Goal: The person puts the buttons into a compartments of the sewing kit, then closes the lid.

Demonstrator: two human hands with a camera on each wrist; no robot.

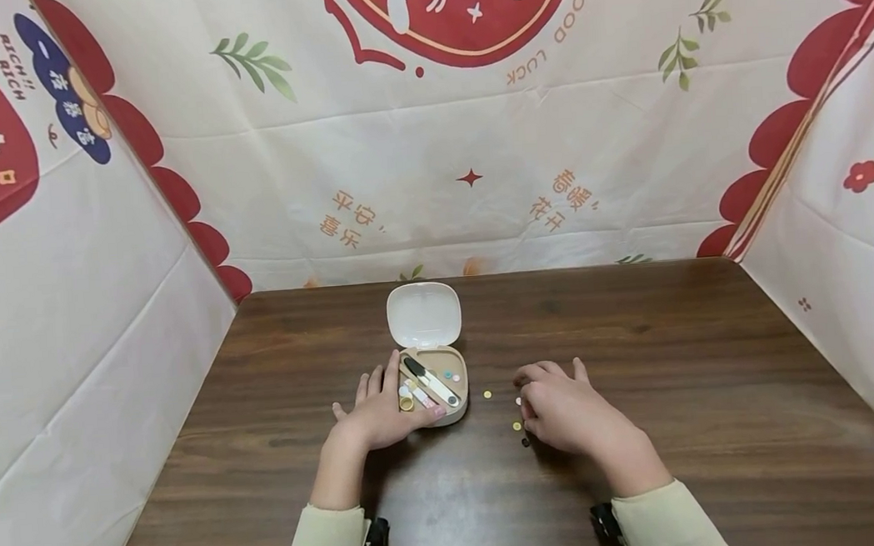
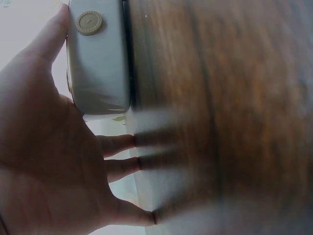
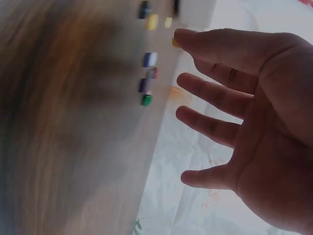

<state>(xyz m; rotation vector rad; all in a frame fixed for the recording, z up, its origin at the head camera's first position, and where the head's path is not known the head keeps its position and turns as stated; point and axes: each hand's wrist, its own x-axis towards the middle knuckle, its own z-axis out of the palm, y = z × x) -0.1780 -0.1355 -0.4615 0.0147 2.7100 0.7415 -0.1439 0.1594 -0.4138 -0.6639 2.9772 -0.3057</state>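
Button step: looks like we're partway through gathering loose buttons into the white box, at least that's how we're reading it
Next move: we're probably needing a light pinch on one small disc, then a short carry leftward to the tan compartment, without bumping its neighbours
Left grip: we're resting it on the box with fingers straight and spread, thumb lying across the front edge, so it's steadying rather than clutching
Right grip: we're hanging it low over the buttons, and a yellow button is showing right at the thumb tip, but honestly we can't tell if it's being pinched or just sitting there
Box: it's standing just left of the buttons, lid leaning open at the back, a black-and-white tool lying slantwise inside and a teal button sitting in that compartment
Button row: a dark button is lying nearest us, and a green button is turning up in the right wrist view, kinda blurry
Surface: we're working on dark wood grain that's catching some soft shine
Room: cloth walls are closing us in ahead and on both sides, white with red scallops and a big red emblem
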